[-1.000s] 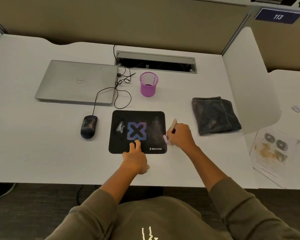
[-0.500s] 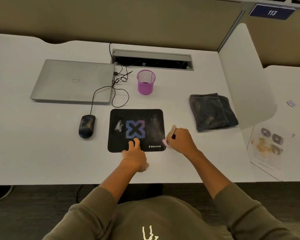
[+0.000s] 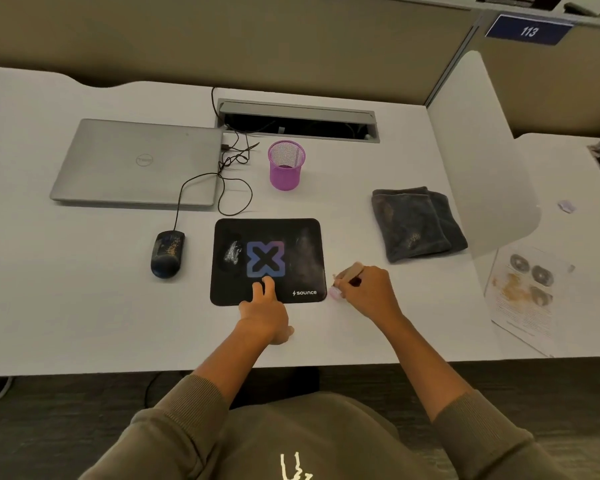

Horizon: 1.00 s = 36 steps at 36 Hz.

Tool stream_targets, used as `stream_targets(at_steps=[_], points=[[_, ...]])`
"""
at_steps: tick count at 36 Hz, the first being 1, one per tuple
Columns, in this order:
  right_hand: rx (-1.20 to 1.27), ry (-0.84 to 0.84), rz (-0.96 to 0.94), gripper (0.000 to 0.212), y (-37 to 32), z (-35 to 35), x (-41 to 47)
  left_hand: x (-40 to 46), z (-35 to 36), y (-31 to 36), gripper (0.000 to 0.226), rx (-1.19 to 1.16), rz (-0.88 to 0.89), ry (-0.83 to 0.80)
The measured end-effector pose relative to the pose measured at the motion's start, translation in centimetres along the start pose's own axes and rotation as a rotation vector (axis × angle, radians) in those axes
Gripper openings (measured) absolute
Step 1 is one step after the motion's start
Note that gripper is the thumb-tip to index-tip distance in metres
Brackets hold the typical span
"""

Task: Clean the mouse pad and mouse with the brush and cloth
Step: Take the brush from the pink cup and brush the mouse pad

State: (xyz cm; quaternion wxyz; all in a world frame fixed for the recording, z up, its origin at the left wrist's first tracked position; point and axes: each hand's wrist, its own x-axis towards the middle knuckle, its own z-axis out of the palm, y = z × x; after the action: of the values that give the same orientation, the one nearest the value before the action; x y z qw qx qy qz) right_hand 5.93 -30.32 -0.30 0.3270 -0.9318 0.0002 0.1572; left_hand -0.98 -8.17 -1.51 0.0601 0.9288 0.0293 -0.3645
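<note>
A black mouse pad (image 3: pixel 302 237) with a purple X lies mid-desk, with pale dust on its right half and a whitish smear at its left. My left hand (image 3: pixel 265 311) presses two fingers on the pad's near edge and holds nothing. My right hand (image 3: pixel 369 294) grips a small brush (image 3: pixel 347 274) with a wooden handle; its pink bristle end touches the desk just off the pad's lower right corner. A dark, speckled wired mouse (image 3: pixel 167 252) sits left of the pad. A folded dark grey cloth (image 3: pixel 414 225) lies to the right.
A shut silver laptop (image 3: pixel 136 164) lies at the back left, the mouse cable (image 3: pixel 222 188) looping beside it. A purple mesh cup (image 3: pixel 285 164) stands behind the pad. A cable slot (image 3: pixel 297 114) lies at the back, a white divider (image 3: pixel 478 150) and a stained paper (image 3: pixel 523 296) to the right.
My right hand with the brush has swept off the pad's right edge onto the desk at its lower right corner. My left hand stays pressed on the pad.
</note>
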Motion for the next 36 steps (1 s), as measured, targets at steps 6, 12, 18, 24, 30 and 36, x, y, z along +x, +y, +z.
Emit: stream_targets(at_steps=[6, 12, 18, 24, 30, 36], points=[[0.021, 0.061, 0.047, 0.015, 0.6, -0.3, -0.8, 0.0, -0.1, -0.1, 0.067, -0.005, -0.001, -0.001], [0.241, 0.024, 0.031, 0.005, -1.1, 1.1, -1.4, 0.1, 0.0, 0.0, 0.07, 0.001, -0.006, 0.007], [0.165, 0.117, 0.011, 0.018, -1.3, 1.1, -0.7, 0.0, 0.0, -0.1, 0.074, -0.008, -0.007, 0.006], [0.152, -0.048, -0.127, 0.014, -2.9, 2.8, -0.6, 0.0, 0.0, 0.1, 0.073, -0.009, -0.023, -0.007], [0.206, 0.224, -0.099, 0.016, -2.4, 2.1, 1.6, 0.2, 0.5, 0.1, 0.08, -0.01, -0.037, 0.008], [0.152, -0.004, -0.256, 0.02, -3.3, 3.7, 2.3, 0.2, 0.5, 0.4, 0.078, -0.032, -0.055, 0.006]])
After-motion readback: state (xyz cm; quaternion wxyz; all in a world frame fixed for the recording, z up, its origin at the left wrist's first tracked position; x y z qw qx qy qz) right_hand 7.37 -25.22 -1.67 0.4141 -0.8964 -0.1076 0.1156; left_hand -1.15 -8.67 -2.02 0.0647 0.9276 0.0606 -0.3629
